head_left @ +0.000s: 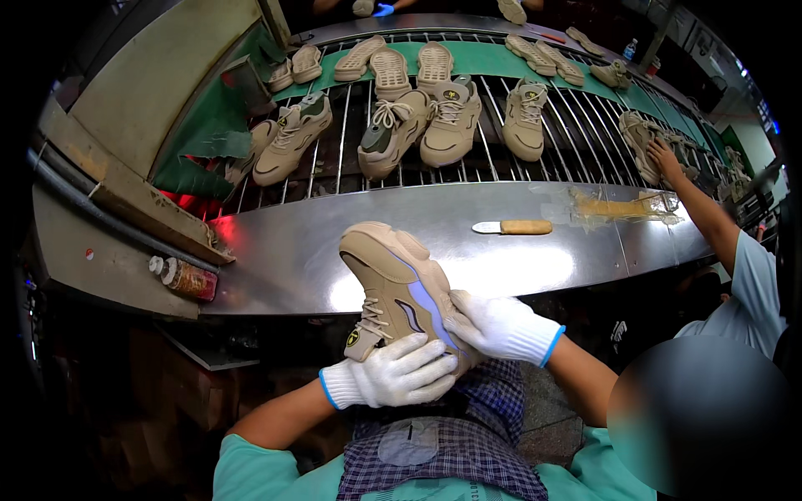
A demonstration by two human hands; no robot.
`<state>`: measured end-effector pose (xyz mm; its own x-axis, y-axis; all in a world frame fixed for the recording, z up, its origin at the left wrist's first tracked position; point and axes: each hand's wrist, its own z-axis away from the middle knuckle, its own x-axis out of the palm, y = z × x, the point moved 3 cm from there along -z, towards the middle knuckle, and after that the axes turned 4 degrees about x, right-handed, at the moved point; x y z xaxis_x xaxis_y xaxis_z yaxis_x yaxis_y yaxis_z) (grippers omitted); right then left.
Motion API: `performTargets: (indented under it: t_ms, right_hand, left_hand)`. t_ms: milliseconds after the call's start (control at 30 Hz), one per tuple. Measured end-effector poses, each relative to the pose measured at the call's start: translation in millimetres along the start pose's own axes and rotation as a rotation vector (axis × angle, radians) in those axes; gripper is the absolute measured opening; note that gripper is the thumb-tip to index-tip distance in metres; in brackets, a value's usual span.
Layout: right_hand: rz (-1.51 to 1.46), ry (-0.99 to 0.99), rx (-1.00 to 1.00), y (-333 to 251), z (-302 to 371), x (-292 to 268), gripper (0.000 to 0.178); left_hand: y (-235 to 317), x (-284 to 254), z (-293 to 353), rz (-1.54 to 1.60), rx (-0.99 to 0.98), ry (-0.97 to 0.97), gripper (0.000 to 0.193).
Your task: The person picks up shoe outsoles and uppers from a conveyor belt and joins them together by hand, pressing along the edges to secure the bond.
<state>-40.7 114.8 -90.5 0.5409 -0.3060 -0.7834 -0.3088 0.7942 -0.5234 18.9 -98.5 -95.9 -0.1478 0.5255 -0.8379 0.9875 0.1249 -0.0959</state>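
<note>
A beige sneaker [386, 280] with a lavender stripe, tan laces and a chunky pale sole is held tilted over the front edge of the metal bench, toe pointing away. My left hand [408, 371], in a white knit glove with a blue cuff, lies across the upper near the collar, fingers wrapped over its side. My right hand [499, 327], gloved the same way, grips the sole and heel side, thumb along the lower edge. The heel end is partly hidden by both gloves. Beyond the shoe, a short knife [511, 227] with a wooden handle rests on the bench.
Behind the steel bench top [284, 250], a rod conveyor [334, 159] carries several beige sneakers and loose soles [434, 65] on a green belt [479, 58]. A drink bottle [184, 278] lies at left. At right, a co-worker's hand [666, 159] touches a shoe [639, 144].
</note>
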Motion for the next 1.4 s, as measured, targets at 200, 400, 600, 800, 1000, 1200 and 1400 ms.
performTargets:
  t_ms: [200, 400, 600, 800, 1000, 1200, 1400]
  right_hand:
    - [-0.380, -0.221, 0.133, -13.1, 12.4, -9.6, 0.075]
    - [-0.670, -0.252, 0.062, -26.4, -30.0, 29.4, 0.091]
    - [-0.905, -0.062, -0.020, -39.4, -54.1, -10.5, 0.070]
    - [-0.837, 0.060, 0.029, -44.9, -77.4, 25.8, 0.067]
    - [-0.122, 0.008, 0.215, -74.4, -51.3, -1.7, 0.055]
    - [-0.482, -0.110, 0.061, -33.9, -20.1, 46.8, 0.071]
    - [-1.572, -0.431, -0.175, -19.7, -10.9, 103.2, 0.107]
  left_hand:
    - [21.9, -42.7, 5.9, 0.208, -0.029, 0.030, 0.031]
    - [45.3, -40.3, 39.1, 0.199, 0.017, 0.025, 0.031]
    - [51.5, -38.5, 46.5, 0.180, 0.016, 0.049, 0.030]
    - [55.9, -3.3, 60.9, 0.182, 0.081, 0.073, 0.033]
    - [47.8, -12.3, 47.5, 0.199, 0.086, -0.027, 0.037]
    - [43.3, -33.5, 40.2, 0.129, 0.044, -0.078, 0.036]
    - [16.5, -71.1, 20.3, 0.214, 0.071, -0.210, 0.034]
